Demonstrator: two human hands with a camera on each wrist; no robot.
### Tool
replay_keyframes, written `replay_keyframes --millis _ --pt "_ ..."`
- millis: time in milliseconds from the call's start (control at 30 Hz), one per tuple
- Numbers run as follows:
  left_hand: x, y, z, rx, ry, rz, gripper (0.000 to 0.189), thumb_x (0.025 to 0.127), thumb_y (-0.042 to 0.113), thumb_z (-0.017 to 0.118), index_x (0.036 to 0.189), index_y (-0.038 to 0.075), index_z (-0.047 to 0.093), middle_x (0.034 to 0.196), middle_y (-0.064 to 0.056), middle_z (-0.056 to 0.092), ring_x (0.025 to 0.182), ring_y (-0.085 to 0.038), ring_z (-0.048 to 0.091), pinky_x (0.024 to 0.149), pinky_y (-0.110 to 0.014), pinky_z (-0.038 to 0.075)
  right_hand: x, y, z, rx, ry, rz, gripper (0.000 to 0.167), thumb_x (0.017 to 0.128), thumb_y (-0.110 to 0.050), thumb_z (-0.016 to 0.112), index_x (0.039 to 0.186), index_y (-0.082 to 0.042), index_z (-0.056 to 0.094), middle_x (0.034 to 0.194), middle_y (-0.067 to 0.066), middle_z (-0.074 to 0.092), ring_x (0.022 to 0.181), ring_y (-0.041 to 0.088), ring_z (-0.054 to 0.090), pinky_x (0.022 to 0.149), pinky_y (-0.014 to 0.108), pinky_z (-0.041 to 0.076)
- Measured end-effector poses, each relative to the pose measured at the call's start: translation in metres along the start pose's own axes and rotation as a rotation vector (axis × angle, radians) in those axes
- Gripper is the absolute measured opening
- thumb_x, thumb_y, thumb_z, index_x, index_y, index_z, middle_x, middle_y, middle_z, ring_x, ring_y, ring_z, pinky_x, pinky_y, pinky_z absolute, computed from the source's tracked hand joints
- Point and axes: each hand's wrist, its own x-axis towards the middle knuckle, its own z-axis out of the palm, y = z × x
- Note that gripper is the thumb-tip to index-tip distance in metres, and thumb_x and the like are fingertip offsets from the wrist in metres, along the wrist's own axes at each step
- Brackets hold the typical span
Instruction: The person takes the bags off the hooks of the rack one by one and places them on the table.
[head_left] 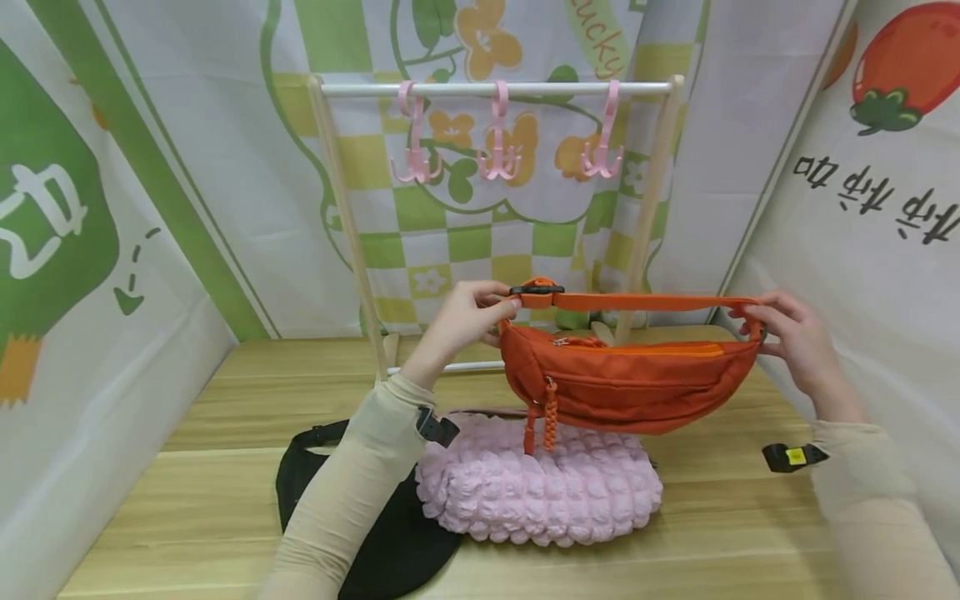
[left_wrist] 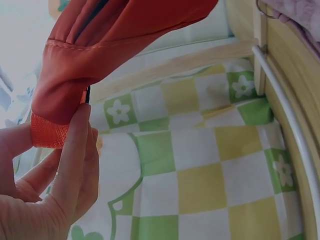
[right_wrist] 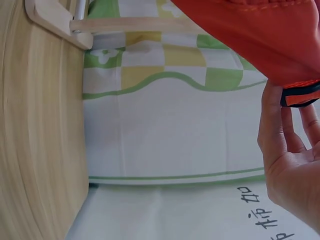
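Observation:
An orange-red waist bag (head_left: pixel 637 383) hangs in the air between both hands, its strap (head_left: pixel 645 302) stretched across the top. At its left end my left hand (head_left: pixel 471 317) pinches the strap beside the black buckle (head_left: pixel 537 290). My right hand (head_left: pixel 798 337) grips the strap at the other end; in the right wrist view a black fitting (right_wrist: pixel 300 95) lies by its fingers. A braided orange zipper pull (head_left: pixel 551 417) dangles from the front. Below, a pink puffy bag (head_left: pixel 536 487) lies on the table, beside a black bag (head_left: pixel 401 542) partly hidden by the left forearm.
Behind the waist bag stands a wooden rack with a white top bar (head_left: pixel 457 89). Three pink hooks (head_left: pixel 498 137) hang from the bar. The wooden table (head_left: pixel 202 475) meets patterned cloth walls at the back and sides.

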Motion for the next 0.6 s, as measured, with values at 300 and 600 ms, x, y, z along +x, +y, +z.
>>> replay_keyframes --millis 300,600 --pt "0.007 -0.005 0.018 0.019 -0.036 -0.023 0.025 0.092 0.018 0.062 0.112 0.005 0.064 0.097 -0.015 0.068 0.073 -0.017 0.064 0.062 -0.037 0.06 -0.007 -0.003 -0.017 -0.074 0.048 0.065 0.014 0.096 -0.014 0.055 0.09 -0.016 0.068 0.081 -0.009 0.071 0.068 0.006 0.062 0.057 0.022 0.055" --pt "0.013 -0.005 0.038 0.022 -0.052 -0.062 0.023 0.092 0.019 0.061 0.108 0.004 0.064 0.088 -0.01 0.065 0.064 -0.015 0.061 0.06 -0.036 0.059 -0.014 0.0 -0.032 -0.062 0.068 0.119 0.017 0.096 -0.016 0.056 0.087 -0.015 0.07 0.084 -0.011 0.073 0.065 0.007 0.06 0.056 0.022 0.054"
